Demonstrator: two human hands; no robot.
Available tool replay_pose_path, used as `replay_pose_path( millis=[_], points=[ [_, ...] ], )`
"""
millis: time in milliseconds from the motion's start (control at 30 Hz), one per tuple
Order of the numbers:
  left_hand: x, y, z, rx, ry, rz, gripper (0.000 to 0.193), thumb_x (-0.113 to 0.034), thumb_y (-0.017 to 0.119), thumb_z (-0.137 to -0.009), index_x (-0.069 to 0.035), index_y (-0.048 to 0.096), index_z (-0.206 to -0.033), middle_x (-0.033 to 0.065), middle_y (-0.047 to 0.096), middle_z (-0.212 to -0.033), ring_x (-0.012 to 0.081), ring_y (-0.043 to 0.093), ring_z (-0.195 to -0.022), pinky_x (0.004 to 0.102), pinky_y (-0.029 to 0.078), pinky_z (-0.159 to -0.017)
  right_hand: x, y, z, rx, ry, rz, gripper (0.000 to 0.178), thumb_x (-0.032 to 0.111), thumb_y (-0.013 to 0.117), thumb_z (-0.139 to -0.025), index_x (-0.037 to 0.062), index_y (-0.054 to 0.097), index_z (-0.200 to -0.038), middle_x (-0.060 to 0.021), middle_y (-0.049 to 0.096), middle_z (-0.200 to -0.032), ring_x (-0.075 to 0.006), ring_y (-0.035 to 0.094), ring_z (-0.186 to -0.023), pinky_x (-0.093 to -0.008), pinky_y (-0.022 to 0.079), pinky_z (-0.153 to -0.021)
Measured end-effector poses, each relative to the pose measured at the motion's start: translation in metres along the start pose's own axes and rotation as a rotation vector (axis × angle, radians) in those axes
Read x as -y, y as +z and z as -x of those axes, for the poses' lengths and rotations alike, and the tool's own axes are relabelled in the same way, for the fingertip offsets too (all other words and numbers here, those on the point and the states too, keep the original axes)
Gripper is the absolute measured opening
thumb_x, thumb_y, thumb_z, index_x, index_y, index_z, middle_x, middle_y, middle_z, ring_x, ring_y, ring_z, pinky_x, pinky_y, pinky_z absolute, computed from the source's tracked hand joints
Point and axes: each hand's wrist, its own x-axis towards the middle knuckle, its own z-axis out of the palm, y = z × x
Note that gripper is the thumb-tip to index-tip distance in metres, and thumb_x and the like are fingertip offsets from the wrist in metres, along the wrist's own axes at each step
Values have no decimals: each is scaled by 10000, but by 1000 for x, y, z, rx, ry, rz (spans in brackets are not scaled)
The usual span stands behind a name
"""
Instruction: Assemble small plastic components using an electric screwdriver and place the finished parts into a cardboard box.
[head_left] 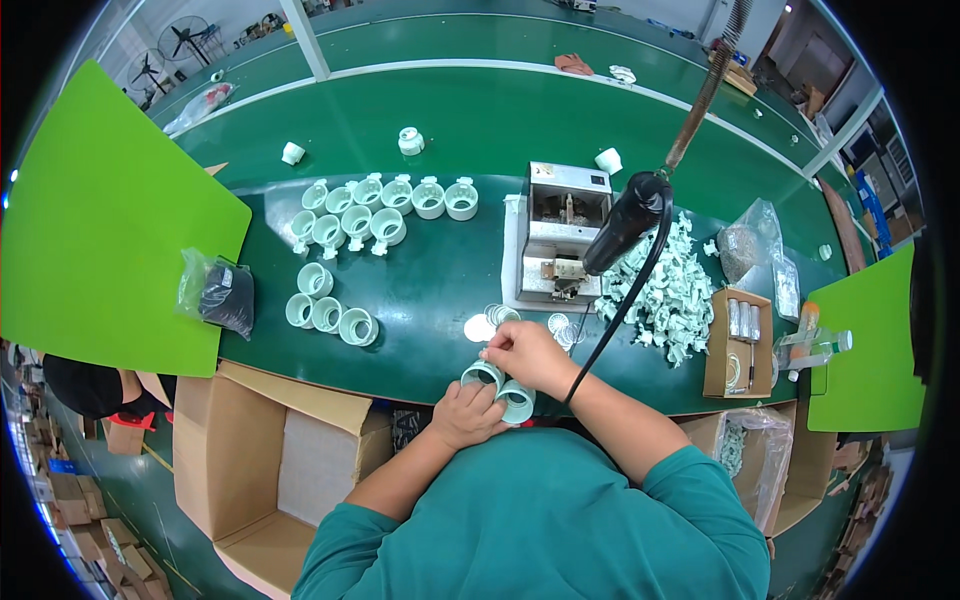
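Two pale green plastic cups (517,404) stand close together at the table's near edge, right in front of me. My left hand (468,414) is closed with its fingers curled against the farther cup (483,372), partly covering it. Thumb and fingertips pinched, my right hand (532,356) is at that cup's far rim; whatever lies in the pinch is too small to make out. Just beyond my hands are white round discs (480,328), some of them partly hidden by my right hand. More thin discs (562,328) lie to its right.
Rows of pale green cups (389,229) stand left. A metal machine (566,230) sits ahead, with a black-handled tool (628,222) hanging from a spring. Small pale green parts (655,290) are heaped right, beside a cardboard box (738,343). Green panels (110,230) flank the table.
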Motion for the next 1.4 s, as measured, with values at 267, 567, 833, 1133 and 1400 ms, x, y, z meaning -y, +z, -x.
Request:
replay_pose_path(
  millis=[267, 567, 833, 1133, 1400],
  points=[
    [-2, -4, -5, -6, -38, 2, 378, -543, 708, -810, -180, 626, -878, 41, 574, -974, 237, 558, -872, 406, 393, -692, -11, -31, 36, -291, -266, 92, 202, 181, 726, -936, 15, 737, -1053, -143, 707, -934, -266, 698, -795, -363, 559, -714],
    [-4, -5, -8, -2, -60, 17, 362, -513, 721, -778, -185, 600, -874, 33, 610, -996, 223, 589, -867, 392, 407, -699, -90, -89, 58, -775, 166, 532, 187, 170, 733, -900, 51, 753, -1043, -141, 688, -998, -345, 685, -849, -423, 559, -746],
    [-6, -2, -10, 20, -85, 14, 397, -551, 717, -805, -170, 611, -847, 45, 618, -986, 239, 575, -854, 391, 392, -677, -88, -79, 61, -742, 149, 653, 202, 166, 771, -860, 71, 761, -1038, -116, 666, -980, -351, 680, -865, -432, 562, -745],
    [-5, -2, -7, 12, -62, 15, 389, -551, 706, -816, -172, 628, -859, 44, 620, -991, 238, 580, -856, 395, 395, -684, -66, -38, 64, -535, 14, -213, 183, 182, 785, -898, 32, 764, -999, -100, 719, -891, -164, 683, -760, -319, 549, -707],
    [-6, 0, -8, -18, -55, -19, 383, -550, 691, -823, -175, 616, -848, 37, 619, -999, 230, 581, -860, 399, 393, -692, -36, -3, 53, -260, 65, -111, 216, 174, 806, -887, -27, 748, -938, -61, 739, -812, -103, 663, -726, -280, 544, -668]
  ],
)
